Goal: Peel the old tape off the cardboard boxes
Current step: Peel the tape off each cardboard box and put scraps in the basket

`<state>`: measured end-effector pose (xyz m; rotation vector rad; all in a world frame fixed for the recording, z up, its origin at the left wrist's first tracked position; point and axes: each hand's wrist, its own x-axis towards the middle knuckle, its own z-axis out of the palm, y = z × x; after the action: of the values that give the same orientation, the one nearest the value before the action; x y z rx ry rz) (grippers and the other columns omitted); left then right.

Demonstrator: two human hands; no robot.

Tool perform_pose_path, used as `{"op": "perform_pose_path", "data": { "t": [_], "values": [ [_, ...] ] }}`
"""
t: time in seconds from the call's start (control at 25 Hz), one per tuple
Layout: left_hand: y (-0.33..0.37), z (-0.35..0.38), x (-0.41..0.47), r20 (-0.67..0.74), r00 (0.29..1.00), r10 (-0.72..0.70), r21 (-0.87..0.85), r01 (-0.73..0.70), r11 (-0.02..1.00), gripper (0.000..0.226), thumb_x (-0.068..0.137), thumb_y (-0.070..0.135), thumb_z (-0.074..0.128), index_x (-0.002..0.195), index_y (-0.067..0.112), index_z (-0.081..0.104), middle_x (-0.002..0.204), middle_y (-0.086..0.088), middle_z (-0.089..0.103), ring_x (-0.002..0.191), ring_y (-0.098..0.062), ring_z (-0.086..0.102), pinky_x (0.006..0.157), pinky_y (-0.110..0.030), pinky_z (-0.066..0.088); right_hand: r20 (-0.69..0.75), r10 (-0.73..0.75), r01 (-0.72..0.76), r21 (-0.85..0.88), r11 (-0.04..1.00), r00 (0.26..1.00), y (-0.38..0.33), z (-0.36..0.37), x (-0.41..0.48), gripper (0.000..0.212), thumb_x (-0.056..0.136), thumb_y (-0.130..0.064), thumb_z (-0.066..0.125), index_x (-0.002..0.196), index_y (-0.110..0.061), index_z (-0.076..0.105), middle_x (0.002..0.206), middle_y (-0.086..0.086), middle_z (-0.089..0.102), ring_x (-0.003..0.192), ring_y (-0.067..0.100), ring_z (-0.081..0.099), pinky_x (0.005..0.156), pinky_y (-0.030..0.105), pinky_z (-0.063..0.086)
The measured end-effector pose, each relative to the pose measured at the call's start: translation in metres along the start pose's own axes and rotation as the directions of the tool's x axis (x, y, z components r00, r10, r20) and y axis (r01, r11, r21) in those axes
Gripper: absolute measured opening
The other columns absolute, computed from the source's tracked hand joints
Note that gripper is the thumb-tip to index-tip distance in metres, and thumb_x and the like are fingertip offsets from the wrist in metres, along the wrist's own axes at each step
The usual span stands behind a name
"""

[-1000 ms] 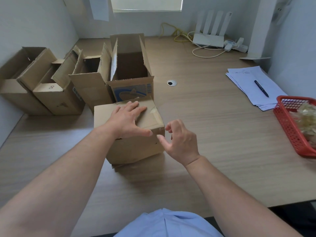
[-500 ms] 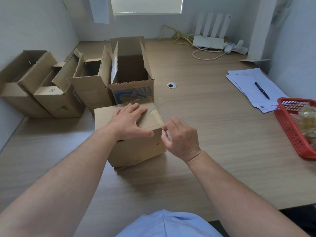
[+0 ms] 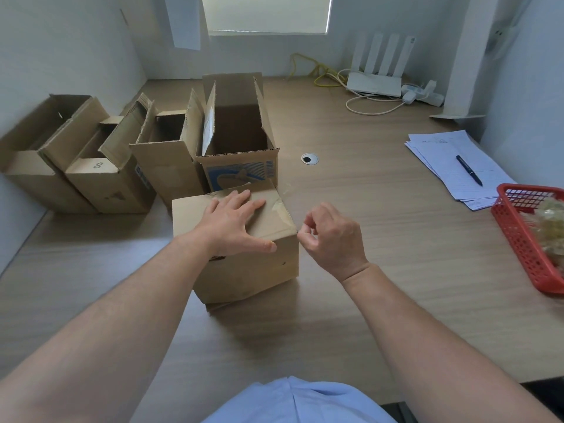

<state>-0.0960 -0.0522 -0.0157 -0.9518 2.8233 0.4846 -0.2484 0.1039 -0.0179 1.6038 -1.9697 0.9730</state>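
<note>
The left hand (image 3: 232,221) lies flat with its fingers spread on top of the closed cardboard box (image 3: 244,270), thumb hooked over the near top edge, pressing down. The right hand (image 3: 332,236) hovers just beside the box's near right top corner, fingers curled in and thumb and forefinger pinched together; I cannot tell whether any strip lies between them. The tape (image 3: 279,206) is clear, glossy and wrinkled, running along the right side of the box top, which is scuffed brown corrugated card with a dented front face. Touching its far side stands an open box with blue print (image 3: 241,175), flaps upright, and to the left a row of three more open boxes (image 3: 100,181) in plain card, one marked with an 8. All sit on a desk (image 3: 366,215) of pale wood-grain laminate with a round cable grommet (image 3: 309,158). To the right lie lined papers (image 3: 439,154) under a dark pen (image 3: 469,170), and near them a red plastic mesh basket (image 3: 518,239) holding crumpled clear wads (image 3: 549,221). At the back, under a window (image 3: 265,13) between pale walls, stands a white router (image 3: 375,83) with four flat antennae and looped yellow and white cables.
</note>
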Motion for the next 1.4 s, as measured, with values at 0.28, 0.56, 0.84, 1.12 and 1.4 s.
{"op": "perform_pose_path", "data": {
  "t": [0.28,0.56,0.84,1.12,1.4],
  "values": [
    [0.0,0.006,-0.01,-0.009,0.999,0.04,0.021,-0.04,0.999,0.104,0.067,0.078,0.061,0.151,0.041,0.011,0.161,0.007,-0.004,0.146,-0.012,-0.014,0.116,-0.04,-0.012,0.371,0.156,-0.261,0.253,0.932,0.916,0.014,-0.008,-0.001,0.025,0.077,-0.026,0.075,0.092,-0.011,0.061,0.089,-0.004,0.057,0.065,0.012,0.055,0.065,0.031,0.05],
    [0.003,0.009,-0.015,-0.019,0.999,0.038,0.032,-0.037,0.999,0.104,0.068,0.077,0.061,0.151,0.04,0.01,0.161,0.007,-0.005,0.146,-0.011,-0.015,0.115,-0.039,-0.014,0.67,0.253,-0.608,0.367,0.704,0.698,0.011,-0.009,-0.005,0.02,0.077,-0.01,0.074,0.07,-0.023,0.061,0.071,-0.012,0.059,0.062,0.002,0.051,0.065,0.021,0.045],
    [0.004,0.012,-0.022,-0.017,0.999,0.05,0.039,-0.049,0.998,0.104,0.068,0.079,0.059,0.151,0.042,0.008,0.161,0.007,-0.009,0.145,-0.011,-0.017,0.115,-0.039,-0.016,0.705,0.291,-0.607,0.245,0.756,0.647,0.016,-0.019,0.018,0.019,0.088,-0.011,0.058,0.072,-0.02,0.054,0.068,-0.007,0.06,0.072,0.016,0.059,0.063,0.026,0.041],
    [0.004,0.013,-0.022,-0.017,0.999,0.045,0.025,-0.044,0.999,0.104,0.066,0.082,0.056,0.15,0.042,0.008,0.161,0.008,-0.009,0.145,-0.01,-0.018,0.114,-0.038,-0.017,0.339,0.392,-0.479,0.23,0.847,0.855,0.017,-0.005,0.042,0.016,0.095,-0.02,0.052,0.091,-0.01,0.064,0.092,0.003,0.056,0.08,0.026,0.059,0.073,0.035,0.045],
    [0.008,0.012,-0.019,-0.015,1.0,0.022,0.041,-0.021,0.999,0.104,0.065,0.086,0.051,0.15,0.042,0.01,0.161,0.008,-0.007,0.146,-0.012,-0.016,0.115,-0.04,-0.016,0.373,0.266,-0.335,0.133,0.933,0.889,0.0,0.006,0.002,0.02,0.084,-0.032,0.068,0.091,-0.014,0.064,0.085,-0.004,0.058,0.07,0.017,0.056,0.063,0.031,0.044]
  ]
}}
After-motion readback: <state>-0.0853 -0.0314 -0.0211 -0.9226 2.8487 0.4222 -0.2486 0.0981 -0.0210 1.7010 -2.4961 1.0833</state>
